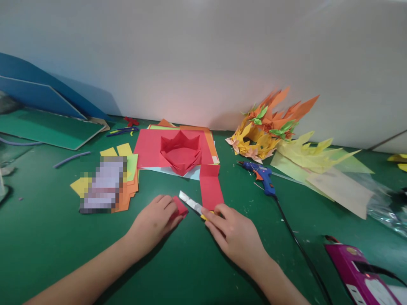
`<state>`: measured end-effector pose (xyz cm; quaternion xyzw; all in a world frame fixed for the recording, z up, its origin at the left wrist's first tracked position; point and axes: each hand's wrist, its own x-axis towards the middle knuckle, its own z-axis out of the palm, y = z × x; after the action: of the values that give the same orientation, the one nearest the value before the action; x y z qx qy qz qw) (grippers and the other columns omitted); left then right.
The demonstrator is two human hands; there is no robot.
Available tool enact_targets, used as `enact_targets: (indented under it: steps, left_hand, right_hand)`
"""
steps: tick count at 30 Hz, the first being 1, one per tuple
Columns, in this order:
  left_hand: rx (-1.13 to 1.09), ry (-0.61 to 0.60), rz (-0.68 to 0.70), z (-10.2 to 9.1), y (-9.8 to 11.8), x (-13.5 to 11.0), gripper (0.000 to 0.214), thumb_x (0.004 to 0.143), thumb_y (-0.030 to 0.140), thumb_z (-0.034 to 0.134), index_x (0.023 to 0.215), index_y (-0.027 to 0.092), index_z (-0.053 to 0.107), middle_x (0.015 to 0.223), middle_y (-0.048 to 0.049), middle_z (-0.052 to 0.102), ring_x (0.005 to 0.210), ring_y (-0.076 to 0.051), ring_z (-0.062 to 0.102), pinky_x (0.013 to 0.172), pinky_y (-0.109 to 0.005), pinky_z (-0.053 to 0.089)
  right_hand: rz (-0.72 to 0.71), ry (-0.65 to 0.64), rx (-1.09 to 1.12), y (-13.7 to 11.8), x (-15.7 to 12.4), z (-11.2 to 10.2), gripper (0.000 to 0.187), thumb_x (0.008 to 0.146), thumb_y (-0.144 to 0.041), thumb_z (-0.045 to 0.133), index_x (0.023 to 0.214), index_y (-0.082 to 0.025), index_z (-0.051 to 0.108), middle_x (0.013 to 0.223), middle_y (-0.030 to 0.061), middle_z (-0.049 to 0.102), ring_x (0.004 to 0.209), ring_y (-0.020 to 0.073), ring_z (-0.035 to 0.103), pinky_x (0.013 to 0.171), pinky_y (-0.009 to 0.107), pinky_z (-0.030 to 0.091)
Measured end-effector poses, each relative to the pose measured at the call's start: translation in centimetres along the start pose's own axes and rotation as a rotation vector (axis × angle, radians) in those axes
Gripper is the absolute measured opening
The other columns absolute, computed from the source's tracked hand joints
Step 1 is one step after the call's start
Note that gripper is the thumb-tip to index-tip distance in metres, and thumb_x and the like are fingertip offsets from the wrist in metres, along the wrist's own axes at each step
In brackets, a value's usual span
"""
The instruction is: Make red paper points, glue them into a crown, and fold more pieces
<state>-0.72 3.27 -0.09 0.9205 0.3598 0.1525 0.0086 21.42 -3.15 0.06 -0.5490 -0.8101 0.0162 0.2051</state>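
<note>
My left hand (154, 223) lies curled over a small folded red paper piece (180, 206) and presses it onto the green table (47, 250). My right hand (233, 234) grips a yellow-handled utility knife (191, 203), whose silver blade points left at the red piece. A red paper strip (210, 187) lies just behind the knife. Farther back a folded red paper crown-like bowl (181, 151) sits on a red sheet (149, 147) that tops a pile of coloured sheets.
A blue glue gun (262, 176) with a black cord lies at the right. Orange and yellow paper flowers (265, 129) and yellow tissue paper (321, 165) sit behind it. Yellow and orange sheets (127, 169) lie at left, a magenta device (356, 271) at bottom right.
</note>
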Motion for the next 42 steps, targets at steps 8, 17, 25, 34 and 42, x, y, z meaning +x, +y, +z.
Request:
enact_targets:
  steps: [8,17,25,34,42]
  left_hand:
    - [-0.208,0.192,-0.183,-0.5,-1.4,0.7,0.023,0.095,0.034,0.038,0.084,0.02,0.052,0.079,-0.0028,0.062,0.075,-0.018,0.059,0.066,-0.031,0.049]
    - [-0.263,0.184,-0.196,0.5,-2.2,1.3,0.008,0.091,0.028,0.05,0.091,0.02,0.049,0.094,-0.004,0.059,0.083,-0.017,0.06,0.072,-0.033,0.053]
    - [-0.187,-0.025,0.146,-0.8,-0.6,0.7,0.022,0.089,0.037,0.054,0.097,0.018,0.06,0.099,-0.0078,0.065,0.09,-0.02,0.062,0.079,-0.034,0.053]
    - [-0.121,-0.042,0.227,-1.0,-1.0,0.2,0.029,0.096,0.028,0.039,0.09,0.018,0.066,0.096,-0.0057,0.069,0.085,-0.016,0.066,0.076,-0.028,0.053]
    - [-0.066,-0.148,0.031,-0.3,-2.3,0.2,0.054,0.085,0.054,0.053,0.126,0.02,0.052,0.134,-0.0127,0.052,0.122,-0.03,0.049,0.101,-0.047,0.042]
  right_hand:
    - [0.043,0.018,0.009,0.0,0.1,0.5,0.033,0.095,-0.026,0.039,0.111,-0.019,0.067,0.075,0.0047,0.058,0.062,0.0138,0.054,0.05,0.023,0.033]
    - [0.069,0.041,0.016,0.1,-0.2,0.8,0.031,0.094,-0.026,0.041,0.11,-0.02,0.067,0.075,0.0038,0.057,0.061,0.0137,0.054,0.049,0.024,0.033]
    - [0.076,-0.014,0.027,0.1,-0.3,0.4,0.03,0.092,-0.025,0.043,0.111,-0.022,0.066,0.077,0.0039,0.059,0.064,0.0144,0.057,0.05,0.024,0.036]
    - [0.068,-0.039,0.079,0.5,-0.3,-0.9,0.03,0.091,-0.031,0.046,0.11,-0.022,0.068,0.078,0.0042,0.065,0.065,0.0155,0.061,0.052,0.025,0.041]
    - [0.139,0.103,0.136,3.2,0.6,-0.9,0.035,0.093,-0.021,0.037,0.111,-0.021,0.068,0.102,0.0085,0.07,0.089,0.0222,0.062,0.076,0.037,0.052]
